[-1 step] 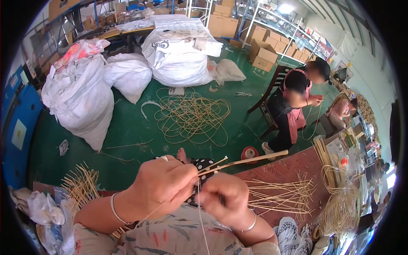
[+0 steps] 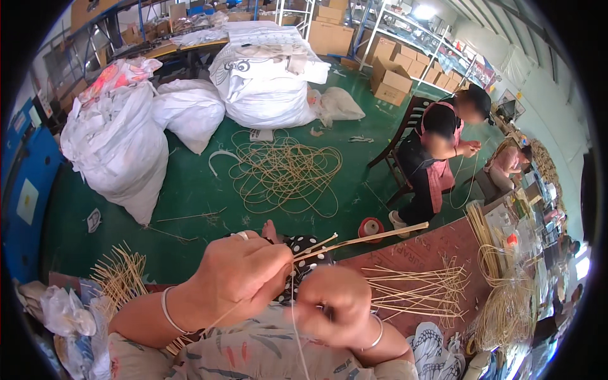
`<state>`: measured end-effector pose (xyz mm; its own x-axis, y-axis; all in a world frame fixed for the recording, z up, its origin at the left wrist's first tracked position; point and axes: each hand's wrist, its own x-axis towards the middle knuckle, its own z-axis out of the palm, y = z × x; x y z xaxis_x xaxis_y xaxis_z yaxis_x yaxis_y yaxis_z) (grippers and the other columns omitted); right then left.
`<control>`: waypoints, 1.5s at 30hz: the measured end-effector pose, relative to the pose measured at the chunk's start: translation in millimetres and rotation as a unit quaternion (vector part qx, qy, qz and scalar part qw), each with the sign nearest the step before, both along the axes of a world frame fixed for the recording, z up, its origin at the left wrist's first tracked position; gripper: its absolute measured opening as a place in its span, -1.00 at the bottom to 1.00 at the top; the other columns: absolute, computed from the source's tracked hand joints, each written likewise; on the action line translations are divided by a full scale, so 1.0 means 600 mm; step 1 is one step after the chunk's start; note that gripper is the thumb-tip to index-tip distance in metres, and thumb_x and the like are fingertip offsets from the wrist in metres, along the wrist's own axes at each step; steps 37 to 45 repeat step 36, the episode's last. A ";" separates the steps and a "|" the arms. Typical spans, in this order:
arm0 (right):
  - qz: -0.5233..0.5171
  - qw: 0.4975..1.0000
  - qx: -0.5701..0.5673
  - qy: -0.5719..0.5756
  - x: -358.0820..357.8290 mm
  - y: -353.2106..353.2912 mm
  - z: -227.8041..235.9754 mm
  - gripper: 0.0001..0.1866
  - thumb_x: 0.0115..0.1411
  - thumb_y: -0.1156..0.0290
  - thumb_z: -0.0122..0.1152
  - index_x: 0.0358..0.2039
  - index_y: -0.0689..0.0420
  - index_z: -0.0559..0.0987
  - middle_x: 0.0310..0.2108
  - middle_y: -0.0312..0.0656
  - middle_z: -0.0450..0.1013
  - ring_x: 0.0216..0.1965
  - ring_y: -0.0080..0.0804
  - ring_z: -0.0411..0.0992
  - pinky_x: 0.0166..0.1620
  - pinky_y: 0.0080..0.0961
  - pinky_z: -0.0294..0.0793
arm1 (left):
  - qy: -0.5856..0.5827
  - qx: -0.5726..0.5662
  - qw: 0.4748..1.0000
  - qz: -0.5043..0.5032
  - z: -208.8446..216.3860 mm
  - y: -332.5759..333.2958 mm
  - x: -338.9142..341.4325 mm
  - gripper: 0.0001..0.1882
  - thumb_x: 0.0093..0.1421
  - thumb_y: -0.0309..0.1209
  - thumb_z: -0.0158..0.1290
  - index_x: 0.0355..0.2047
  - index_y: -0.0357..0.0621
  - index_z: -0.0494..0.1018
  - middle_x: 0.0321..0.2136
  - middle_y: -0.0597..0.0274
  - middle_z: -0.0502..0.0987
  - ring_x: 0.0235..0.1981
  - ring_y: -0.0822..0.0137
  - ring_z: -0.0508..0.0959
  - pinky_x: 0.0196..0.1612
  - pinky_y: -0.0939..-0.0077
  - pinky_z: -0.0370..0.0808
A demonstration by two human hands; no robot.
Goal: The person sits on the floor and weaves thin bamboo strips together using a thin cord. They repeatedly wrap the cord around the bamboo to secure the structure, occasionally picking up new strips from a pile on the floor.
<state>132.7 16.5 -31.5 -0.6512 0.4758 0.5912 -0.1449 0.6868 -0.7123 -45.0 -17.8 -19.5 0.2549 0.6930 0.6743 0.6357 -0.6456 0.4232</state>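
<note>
My left hand [image 2: 244, 269] is closed round the ends of two thin pale rattan sticks [image 2: 373, 237]. The longer stick points out to the right; the other ends sooner, with a whitish tip. From the left hand's fingertips a thin pale string [image 2: 296, 335] hangs down over my patterned clothing. My right hand [image 2: 335, 301], partly smeared by motion, is curled just below and right of the left, its fingertips at the string. Another thin strand [image 2: 225, 315] runs down-left from beneath my left hand.
Cut sticks [image 2: 421, 288] lie on a reddish board [image 2: 386, 256] at right, and another bundle [image 2: 120, 278] at left. Beyond are a loose coil of cane [image 2: 288, 174] and white sacks [image 2: 117, 149] on the green floor. A seated co-worker [image 2: 434, 149] handles a strand at right.
My right hand has moved slightly down, and its fingertips have shifted left along the string. My left hand and the sticks have barely moved.
</note>
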 end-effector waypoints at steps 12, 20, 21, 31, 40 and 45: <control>0.357 0.914 -0.024 0.193 0.020 -0.020 0.050 -0.80 0.10 0.35 0.05 -0.37 0.23 0.47 -0.60 -0.15 0.38 -0.71 -0.38 0.31 -0.67 -0.52 0.25 | 0.026 0.029 0.990 -0.134 0.064 -0.051 0.014 -0.84 -0.15 -0.55 0.08 -0.49 -0.32 0.41 -0.63 0.25 0.46 -0.66 0.39 0.48 -0.54 0.59 0.46; -0.112 0.982 0.140 0.065 0.024 -0.044 0.038 -0.80 -0.16 0.46 0.22 -0.44 0.16 0.48 -0.57 -0.22 0.39 -0.61 -0.33 0.38 -0.58 -0.52 0.34 | 0.021 0.046 0.988 -0.144 0.064 -0.055 0.021 -0.83 -0.17 -0.53 0.09 -0.50 -0.30 0.41 -0.63 0.23 0.45 -0.67 0.37 0.47 -0.63 0.58 0.42; -0.139 0.974 0.164 0.076 0.020 -0.042 0.040 -0.83 -0.19 0.54 0.19 -0.48 0.18 0.47 -0.63 -0.26 0.37 -0.64 -0.37 0.36 -0.59 -0.55 0.30 | 0.030 0.032 0.991 -0.123 0.059 -0.052 0.021 -0.84 -0.17 -0.52 0.10 -0.51 -0.29 0.41 -0.64 0.23 0.44 -0.68 0.35 0.46 -0.65 0.56 0.39; -0.077 0.976 -0.197 0.047 -0.023 0.012 -0.054 -0.90 -0.17 0.73 0.10 -0.60 0.25 0.44 -0.59 -0.19 0.42 -0.59 -0.50 0.35 -0.54 -0.61 0.31 | -0.078 -0.175 0.981 -0.027 -0.013 -0.007 -0.001 -0.89 -0.01 -0.53 0.04 -0.46 -0.21 0.34 -0.66 0.09 0.35 -0.64 0.08 0.37 -0.53 0.33 0.31; 0.184 0.778 -0.589 -0.117 0.024 -0.015 -0.064 -0.87 -0.15 0.60 0.21 -0.50 0.29 0.51 -0.52 -0.13 0.45 -0.39 -0.42 0.42 -0.27 -0.63 0.34 | -0.118 -0.274 0.952 -0.063 0.014 -0.015 -0.016 -0.87 0.03 -0.45 0.05 -0.40 -0.18 0.36 -0.60 0.12 0.42 -0.56 0.27 0.47 -0.37 0.37 0.42; 0.184 0.778 -0.589 -0.117 0.024 -0.015 -0.064 -0.87 -0.15 0.60 0.21 -0.50 0.29 0.51 -0.52 -0.13 0.45 -0.39 -0.42 0.42 -0.27 -0.63 0.34 | -0.118 -0.274 0.952 -0.063 0.014 -0.015 -0.016 -0.87 0.03 -0.45 0.05 -0.40 -0.18 0.36 -0.60 0.12 0.42 -0.56 0.27 0.47 -0.37 0.37 0.42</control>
